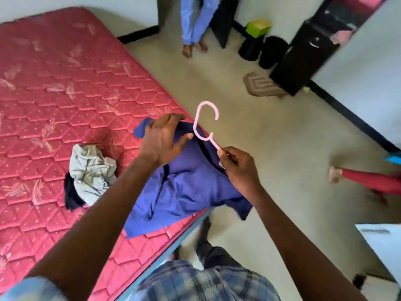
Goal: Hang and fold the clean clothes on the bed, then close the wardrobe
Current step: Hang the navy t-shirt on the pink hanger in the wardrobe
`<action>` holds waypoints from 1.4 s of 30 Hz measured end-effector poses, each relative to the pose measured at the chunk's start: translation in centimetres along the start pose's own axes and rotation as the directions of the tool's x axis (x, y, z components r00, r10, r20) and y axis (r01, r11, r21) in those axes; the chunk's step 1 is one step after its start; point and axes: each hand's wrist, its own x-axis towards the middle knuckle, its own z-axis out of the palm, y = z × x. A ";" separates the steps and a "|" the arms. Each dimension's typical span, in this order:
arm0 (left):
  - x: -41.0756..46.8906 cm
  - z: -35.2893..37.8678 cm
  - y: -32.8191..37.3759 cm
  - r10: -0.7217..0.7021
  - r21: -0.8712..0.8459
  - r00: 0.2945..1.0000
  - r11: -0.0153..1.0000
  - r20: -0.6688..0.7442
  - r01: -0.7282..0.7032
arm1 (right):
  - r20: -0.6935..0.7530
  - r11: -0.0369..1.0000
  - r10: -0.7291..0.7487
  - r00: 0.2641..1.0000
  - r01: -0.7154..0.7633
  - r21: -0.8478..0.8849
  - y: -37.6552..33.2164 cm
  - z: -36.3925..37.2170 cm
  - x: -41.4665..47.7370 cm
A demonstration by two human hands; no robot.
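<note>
Centre of frame, at the bed (pixel 65 83) edge: blue shirt (pixel 186 187), pink hanger (pixel 195 127) partly inside. Right hand (pixel 238 168) pinches the hanger; left hand (pixel 161 142), fingers spread, rests on the shirt. Best seat both shoulders evenly before lifting.

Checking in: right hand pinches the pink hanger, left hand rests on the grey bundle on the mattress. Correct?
Not quite. The left hand rests on the blue shirt, not the grey bundle, which lies apart on the mattress. The right hand does pinch the pink hanger. The head view shows it.
</note>
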 end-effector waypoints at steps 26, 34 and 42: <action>-0.9 26.5 55.8 0.786 -0.662 0.393 0.616 0.477 -0.428 | -0.917 0.721 0.278 0.287 -0.693 0.002 27.7 -37.3 -40.7; -7.1 30.4 79.4 0.976 -0.812 0.130 0.219 0.176 -0.542 | -0.954 0.747 0.237 0.185 -0.663 0.057 28.0 -50.1 -49.2; -9.0 31.7 103.1 0.998 -0.926 0.001 -0.053 -0.057 -0.374 | -0.953 0.563 0.300 -0.050 -0.797 0.219 25.4 -64.5 -61.4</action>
